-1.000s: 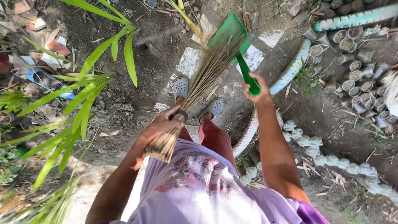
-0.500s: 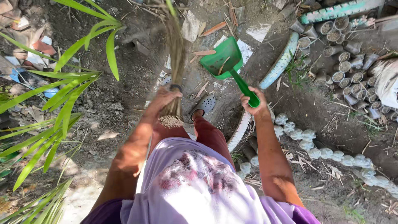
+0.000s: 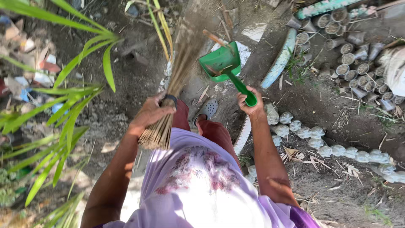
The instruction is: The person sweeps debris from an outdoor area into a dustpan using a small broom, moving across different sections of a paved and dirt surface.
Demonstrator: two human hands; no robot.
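Head view: the left hand (image 3: pixel 149 113) grips a stick broom (image 3: pixel 175 80) by its bound end, bristles on the dirt. The right hand (image 3: pixel 249 105) clasps a green dustpan (image 3: pixel 221 63), apparently holding some debris; leaf litter (image 3: pixel 295 152) remains scattered.

The stick broom (image 3: pixel 175 80) now slants up from the left hand (image 3: pixel 152 114), no longer crossing the green dustpan (image 3: pixel 221 63) (it did a second ago), which sits lower, tipped left.
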